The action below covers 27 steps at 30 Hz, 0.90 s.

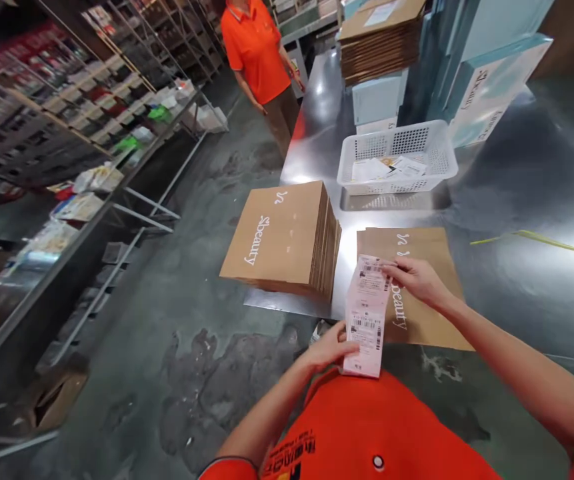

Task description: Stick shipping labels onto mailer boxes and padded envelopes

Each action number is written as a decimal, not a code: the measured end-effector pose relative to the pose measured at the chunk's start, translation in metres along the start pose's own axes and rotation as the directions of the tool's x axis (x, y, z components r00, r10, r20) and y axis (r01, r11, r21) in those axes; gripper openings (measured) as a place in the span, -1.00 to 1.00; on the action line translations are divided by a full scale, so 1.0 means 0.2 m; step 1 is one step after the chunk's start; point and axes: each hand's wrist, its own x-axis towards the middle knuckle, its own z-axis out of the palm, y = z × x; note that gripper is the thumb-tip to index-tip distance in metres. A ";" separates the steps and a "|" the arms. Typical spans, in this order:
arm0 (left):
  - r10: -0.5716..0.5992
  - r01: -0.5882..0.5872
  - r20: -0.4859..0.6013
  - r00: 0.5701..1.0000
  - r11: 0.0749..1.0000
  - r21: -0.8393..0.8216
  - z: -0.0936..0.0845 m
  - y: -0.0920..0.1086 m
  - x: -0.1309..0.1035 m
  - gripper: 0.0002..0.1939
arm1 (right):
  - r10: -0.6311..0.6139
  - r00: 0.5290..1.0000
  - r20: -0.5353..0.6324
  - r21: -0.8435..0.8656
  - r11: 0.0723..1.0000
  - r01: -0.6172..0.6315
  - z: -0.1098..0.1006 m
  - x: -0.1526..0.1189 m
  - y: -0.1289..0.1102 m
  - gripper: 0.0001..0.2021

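A strip of printed labels point(367, 317) hangs between my two hands, in front of my orange shirt. My left hand point(331, 347) is closed on the strip's lower left edge. The upper right corner is pinched by my right hand point(411, 277), which is over a flat brown mailer point(424, 320) with white lettering, lying at the metal table's near edge. Left of it, a thick stack of brown mailers point(281, 240) reaches past the table's corner.
On the metal table point(507, 193) are a white basket point(397, 183) holding papers, a yellow strap point(541, 237), light blue boxes point(379, 100) and a tall stack of cardboard point(381, 50). A person in orange point(257, 53) stands beyond. Shelving is on the left.
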 end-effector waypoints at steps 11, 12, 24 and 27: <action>0.288 -0.283 -0.096 0.953 0.957 0.064 0.28 0.29 0.13 -0.50 | 0.114 0.986 0.120 0.008 0.993 -0.116 0.01 -0.36 -0.09 -0.45; 0.260 -0.256 -0.043 0.965 0.963 0.085 0.28 0.27 0.13 -0.51 | 0.135 0.986 0.102 -0.005 0.991 -0.135 0.00 -0.39 -0.09 -0.45; 0.082 -0.080 -0.027 0.996 0.994 0.075 0.35 0.04 0.14 -0.72 | 0.217 0.976 0.016 -0.240 0.948 -0.207 -0.04 -0.64 0.40 -0.31; 0.132 -0.130 0.006 0.991 0.966 0.223 0.25 -0.01 0.04 -0.82 | 0.144 0.989 -0.030 -0.643 0.755 -0.129 0.05 -0.64 0.67 -0.19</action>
